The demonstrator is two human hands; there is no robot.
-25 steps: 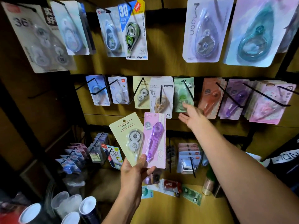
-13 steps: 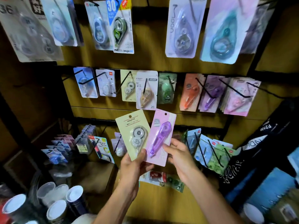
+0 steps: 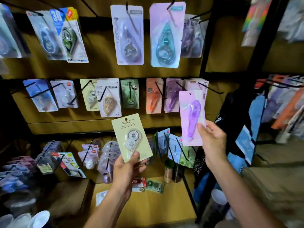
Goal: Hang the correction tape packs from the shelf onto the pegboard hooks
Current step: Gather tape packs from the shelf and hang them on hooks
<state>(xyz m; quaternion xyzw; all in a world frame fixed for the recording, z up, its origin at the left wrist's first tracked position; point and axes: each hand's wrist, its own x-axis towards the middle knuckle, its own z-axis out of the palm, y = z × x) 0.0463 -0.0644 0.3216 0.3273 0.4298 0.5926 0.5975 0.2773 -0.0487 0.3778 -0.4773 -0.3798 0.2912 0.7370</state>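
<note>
1. Compared with half a second ago, the purple pack (image 3: 192, 118) is no longer lying beside the cream pack (image 3: 131, 137) in the left hand (image 3: 127, 170); the right hand (image 3: 212, 142) is now carrying it alone, up and to the right.
2. The right hand is pinching the purple pack at its lower right edge, thumb on the front, and is holding it upright in front of the pegboard (image 3: 102, 69).
3. The purple pack's top is overlapping the rightmost pink packs (image 3: 195, 84) of the middle row, near a black hook (image 3: 210, 88).
4. The left hand is gripping the cream pack by its bottom edge, thumb on the front, fingers curled behind.
5. The cream pack is tilting slightly left, below the middle row and well apart from the purple pack.
6. Further packs are lying on the wooden shelf (image 3: 172, 204) below the hands, including a red-and-white pack (image 3: 139, 183) and a green pack (image 3: 155, 185).
7. White-topped cups (image 3: 39, 218) are standing at the lower left.
</note>
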